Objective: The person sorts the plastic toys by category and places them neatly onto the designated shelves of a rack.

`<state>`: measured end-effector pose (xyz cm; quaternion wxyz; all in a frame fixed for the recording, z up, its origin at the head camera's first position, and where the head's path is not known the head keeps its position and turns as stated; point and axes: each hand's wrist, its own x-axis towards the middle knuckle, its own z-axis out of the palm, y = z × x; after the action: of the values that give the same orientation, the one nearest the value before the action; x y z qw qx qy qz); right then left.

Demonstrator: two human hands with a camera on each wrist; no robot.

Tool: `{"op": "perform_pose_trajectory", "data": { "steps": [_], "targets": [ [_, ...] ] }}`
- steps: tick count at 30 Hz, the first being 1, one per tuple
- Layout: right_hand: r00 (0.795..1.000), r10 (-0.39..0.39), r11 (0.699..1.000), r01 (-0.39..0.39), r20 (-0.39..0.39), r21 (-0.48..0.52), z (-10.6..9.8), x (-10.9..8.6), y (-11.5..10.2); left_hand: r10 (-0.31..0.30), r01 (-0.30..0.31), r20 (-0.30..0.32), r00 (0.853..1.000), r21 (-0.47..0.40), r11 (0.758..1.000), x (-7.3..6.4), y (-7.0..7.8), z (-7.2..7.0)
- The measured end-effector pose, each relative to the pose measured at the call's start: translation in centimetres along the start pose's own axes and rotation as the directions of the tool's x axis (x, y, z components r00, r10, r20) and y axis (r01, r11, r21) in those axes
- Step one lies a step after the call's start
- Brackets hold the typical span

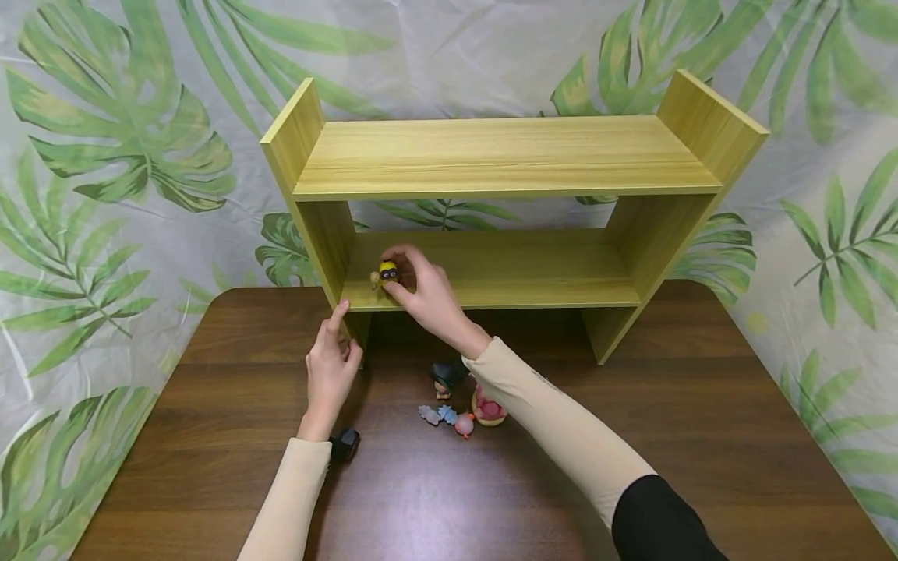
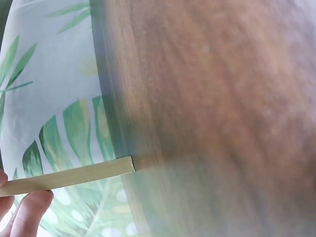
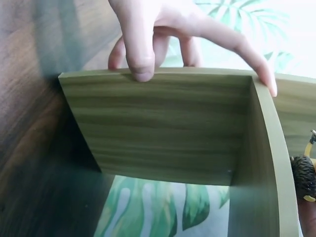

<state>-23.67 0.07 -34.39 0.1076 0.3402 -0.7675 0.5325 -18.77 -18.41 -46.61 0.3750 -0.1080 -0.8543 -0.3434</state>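
Note:
A light wooden shelf unit [image 1: 505, 160] stands on the brown table. My right hand [image 1: 424, 292] pinches a small toy figure [image 1: 388, 273] with a yellow top and a dark goggle-like band between thumb and fingers, at the left end of the middle shelf board. Part of that toy [image 3: 305, 177] shows at the right edge of the right wrist view. My left hand [image 1: 331, 366] grips the front edge of the unit's left side panel [image 3: 158, 123] below that board. Its thumb lies on the inner face, and its index finger stretches up to the board's corner.
In front of the unit on the table [image 1: 231, 405] lie a dark-haired doll figure [image 1: 443, 380], small blue-grey pieces [image 1: 438, 414], a pink round toy [image 1: 464, 425] and a pink-and-yellow toy [image 1: 489, 409] partly behind my right sleeve. A leaf-print cloth [image 1: 126, 156] hangs behind.

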Motion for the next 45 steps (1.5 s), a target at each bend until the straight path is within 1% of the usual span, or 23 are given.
{"op": "perform_pose_trajectory", "data": {
  "steps": [4, 13, 22, 27, 34, 40, 45],
  "targets": [
    [1.0, -0.001, 0.999, 0.001, 0.006, -0.035, 0.2, 0.4, 0.1, -0.001, 0.001, -0.001, 1.0, 0.002, 1.0, 0.0, 0.0, 0.0],
    [0.999, 0.019, 0.998, -0.018, 0.027, -0.053, 0.3, 0.9, 0.3, -0.001, 0.001, -0.002, 1.0, 0.0, 1.0, -0.1, -0.1, 0.1],
    [0.999, 0.037, 0.999, -0.036, 0.032, -0.036, 0.4, 0.8, 0.4, 0.001, -0.002, -0.011, 1.0, -0.002, 1.0, -0.1, -0.1, 0.0],
    [0.999, 0.047, 0.999, -0.046, 0.028, -0.025, 0.3, 0.8, 0.6, 0.013, -0.013, -0.018, 1.0, 0.001, 1.0, -0.1, -0.2, 0.1],
    [0.999, 0.041, 0.998, -0.041, 0.005, 0.037, -0.5, -0.1, 0.6, 0.022, -0.022, -0.002, 1.0, -0.003, 1.0, 0.0, -0.1, 0.0],
    [0.999, 0.035, 0.99, -0.03, -0.03, 0.138, -1.5, -1.4, 0.8, 0.022, -0.022, -0.011, 1.0, 0.0, 1.0, 0.0, -0.1, 0.1],
    [0.999, 0.038, 0.982, -0.032, -0.027, 0.187, -2.6, -2.5, 0.8, 0.015, -0.015, -0.013, 1.0, 0.005, 1.0, -0.1, -0.1, 0.1]
  ]
}}
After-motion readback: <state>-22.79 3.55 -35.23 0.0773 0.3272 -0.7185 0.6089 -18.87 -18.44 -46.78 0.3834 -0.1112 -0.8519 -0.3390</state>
